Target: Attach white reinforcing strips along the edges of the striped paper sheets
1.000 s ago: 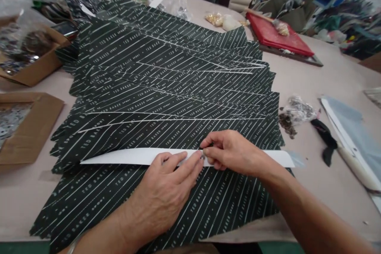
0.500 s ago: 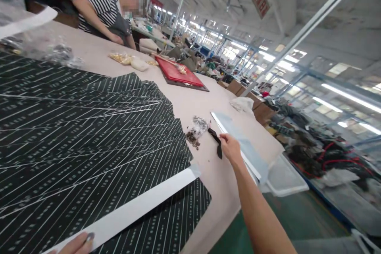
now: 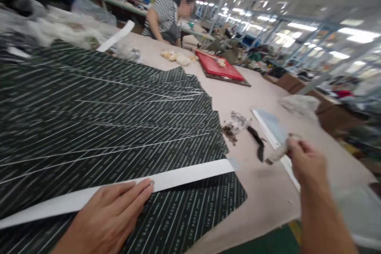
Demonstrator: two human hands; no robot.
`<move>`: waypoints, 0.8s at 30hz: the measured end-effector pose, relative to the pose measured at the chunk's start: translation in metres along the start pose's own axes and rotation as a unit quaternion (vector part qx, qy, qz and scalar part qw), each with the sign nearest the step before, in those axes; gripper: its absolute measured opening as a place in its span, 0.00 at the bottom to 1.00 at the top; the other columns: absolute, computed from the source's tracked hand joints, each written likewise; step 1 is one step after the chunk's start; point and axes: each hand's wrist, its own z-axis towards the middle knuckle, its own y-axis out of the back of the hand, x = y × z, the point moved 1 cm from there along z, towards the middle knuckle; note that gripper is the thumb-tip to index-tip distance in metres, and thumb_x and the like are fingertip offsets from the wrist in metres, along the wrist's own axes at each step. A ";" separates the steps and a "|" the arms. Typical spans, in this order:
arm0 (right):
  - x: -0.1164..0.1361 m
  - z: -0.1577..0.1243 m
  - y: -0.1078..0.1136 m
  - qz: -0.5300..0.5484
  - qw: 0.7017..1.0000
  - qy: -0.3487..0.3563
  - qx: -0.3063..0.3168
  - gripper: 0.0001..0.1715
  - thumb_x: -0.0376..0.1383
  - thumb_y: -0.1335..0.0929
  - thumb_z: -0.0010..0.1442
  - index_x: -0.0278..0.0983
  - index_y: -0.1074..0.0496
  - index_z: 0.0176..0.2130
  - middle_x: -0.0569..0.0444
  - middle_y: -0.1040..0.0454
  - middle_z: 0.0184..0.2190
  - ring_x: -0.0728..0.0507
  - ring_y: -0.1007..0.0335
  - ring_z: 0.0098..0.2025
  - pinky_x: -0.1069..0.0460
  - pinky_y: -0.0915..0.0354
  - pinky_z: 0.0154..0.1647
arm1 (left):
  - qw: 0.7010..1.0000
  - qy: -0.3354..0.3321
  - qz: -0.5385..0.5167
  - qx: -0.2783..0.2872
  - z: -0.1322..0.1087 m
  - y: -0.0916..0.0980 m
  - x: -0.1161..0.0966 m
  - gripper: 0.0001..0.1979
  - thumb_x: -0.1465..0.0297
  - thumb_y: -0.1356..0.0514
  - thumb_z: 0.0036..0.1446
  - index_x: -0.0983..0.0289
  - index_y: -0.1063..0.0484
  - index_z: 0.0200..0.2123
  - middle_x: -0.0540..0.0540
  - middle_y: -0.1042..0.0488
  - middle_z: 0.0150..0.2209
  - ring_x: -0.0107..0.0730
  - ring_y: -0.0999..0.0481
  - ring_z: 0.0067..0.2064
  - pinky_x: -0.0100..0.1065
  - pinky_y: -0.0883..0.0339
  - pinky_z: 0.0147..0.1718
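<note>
My left hand (image 3: 114, 210) lies flat with its fingers stretched over a long white strip (image 3: 184, 174) on dark striped, lettered fabric (image 3: 143, 127). The strip runs across the fabric to its right edge. At the right, my right hand (image 3: 306, 158) is closed on a pale, roll-like object (image 3: 278, 154), blurred, held above the table. Below and left of that object, a black tool (image 3: 256, 143) lies on the table beside a small clear bag with dark bits (image 3: 233, 127). A white strip with light blue sheet (image 3: 269, 127) passes behind my right hand.
A red tray (image 3: 218, 66) rests farther back on the pale table (image 3: 256, 91), near bags of yellowish pieces (image 3: 175, 57). Another person (image 3: 166, 18) leans at the far edge. Crumpled plastic (image 3: 299, 104) lies at the right; cardboard boxes stand beyond.
The view has swung left. My left hand has come further into view along the white strip. My right hand has moved away from the black tool and now holds the pale object.
</note>
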 end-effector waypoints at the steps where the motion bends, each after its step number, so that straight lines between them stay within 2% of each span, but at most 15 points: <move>1: 0.013 -0.009 -0.007 0.058 0.998 -0.008 0.024 0.11 0.38 0.38 0.59 0.42 0.28 0.29 0.56 0.30 0.24 0.44 0.31 0.32 0.45 0.35 0.35 | 1.000 -0.001 -0.003 0.024 0.004 0.007 -0.003 0.19 0.77 0.47 0.64 0.63 0.32 0.58 0.49 0.28 0.57 0.35 0.30 0.51 0.38 0.38 0.51; 2: 0.026 -0.021 -0.017 0.156 0.986 -0.033 0.052 0.15 0.36 0.42 0.59 0.44 0.28 0.30 0.55 0.29 0.25 0.46 0.30 0.33 0.45 0.34 0.35 | 0.999 0.015 -0.008 0.027 0.009 0.011 -0.004 0.18 0.77 0.48 0.65 0.63 0.31 0.56 0.48 0.28 0.56 0.35 0.31 0.50 0.39 0.38 0.49; 3: 0.041 -0.034 -0.029 0.298 0.948 -0.083 0.080 0.16 0.34 0.42 0.57 0.44 0.28 0.29 0.54 0.28 0.26 0.47 0.30 0.33 0.45 0.33 0.35 | 0.999 0.031 -0.016 0.036 0.012 0.013 -0.004 0.18 0.77 0.49 0.66 0.63 0.31 0.56 0.47 0.28 0.56 0.35 0.31 0.49 0.39 0.37 0.48; 5: 0.073 -0.068 -0.056 0.518 0.832 -0.160 0.114 0.10 0.32 0.39 0.52 0.39 0.29 0.30 0.53 0.30 0.27 0.48 0.31 0.30 0.46 0.30 0.32 | 0.997 0.057 -0.028 0.052 0.014 0.014 -0.004 0.18 0.76 0.50 0.67 0.63 0.32 0.56 0.47 0.28 0.57 0.35 0.31 0.50 0.40 0.37 0.47; 6: 0.087 -0.086 -0.072 0.577 0.783 -0.187 0.138 0.05 0.31 0.36 0.50 0.36 0.30 0.30 0.55 0.32 0.25 0.50 0.34 0.27 0.49 0.29 0.30 | 0.996 0.064 -0.030 0.061 0.014 0.013 -0.005 0.18 0.76 0.50 0.67 0.63 0.33 0.57 0.47 0.29 0.57 0.34 0.32 0.50 0.41 0.37 0.48; 7: 0.100 -0.104 -0.087 0.610 0.746 -0.208 0.166 0.03 0.31 0.33 0.50 0.35 0.31 0.30 0.59 0.36 0.22 0.52 0.38 0.23 0.52 0.31 0.27 | 0.995 0.067 -0.031 0.067 0.013 0.011 -0.005 0.18 0.76 0.50 0.67 0.64 0.33 0.57 0.47 0.30 0.58 0.35 0.32 0.51 0.41 0.37 0.48; 9: 0.118 -0.134 -0.119 0.629 0.701 -0.244 0.229 0.07 0.34 0.30 0.53 0.35 0.33 0.29 0.66 0.45 0.17 0.55 0.48 0.17 0.57 0.37 0.22 | 0.995 0.063 -0.029 0.066 0.009 0.009 -0.007 0.18 0.76 0.49 0.67 0.64 0.34 0.58 0.47 0.30 0.58 0.36 0.33 0.52 0.42 0.37 0.48; 11: 0.126 -0.155 -0.144 0.625 0.684 -0.274 0.256 0.11 0.38 0.28 0.56 0.36 0.33 0.29 0.69 0.52 0.14 0.56 0.56 0.14 0.59 0.44 0.19 | 0.996 0.057 -0.030 0.063 0.007 0.010 -0.008 0.17 0.75 0.50 0.67 0.65 0.34 0.57 0.49 0.30 0.58 0.36 0.33 0.51 0.43 0.36 0.47; 15: 0.129 -0.177 -0.172 0.617 0.681 -0.313 0.239 0.12 0.40 0.28 0.58 0.36 0.32 0.29 0.70 0.51 0.12 0.55 0.60 0.13 0.59 0.47 0.18 | 0.992 0.067 -0.036 0.103 0.007 0.014 -0.008 0.18 0.75 0.52 0.69 0.64 0.36 0.59 0.49 0.31 0.58 0.36 0.33 0.51 0.43 0.35 0.46; 21: 0.130 -0.187 -0.179 0.586 0.720 -0.262 0.263 0.14 0.41 0.29 0.59 0.37 0.33 0.28 0.70 0.53 0.12 0.55 0.61 0.13 0.59 0.47 0.18 | 0.992 0.066 -0.045 0.096 0.007 0.011 -0.006 0.17 0.72 0.54 0.70 0.65 0.36 0.58 0.51 0.32 0.58 0.37 0.33 0.50 0.44 0.35 0.44; 24: 0.130 -0.189 -0.179 0.588 0.718 -0.281 0.243 0.13 0.40 0.30 0.60 0.36 0.32 0.28 0.69 0.52 0.12 0.55 0.59 0.13 0.60 0.47 0.18 | 0.992 0.065 -0.042 0.103 0.006 0.009 -0.007 0.18 0.72 0.55 0.70 0.66 0.36 0.58 0.52 0.31 0.57 0.38 0.33 0.49 0.44 0.35 0.42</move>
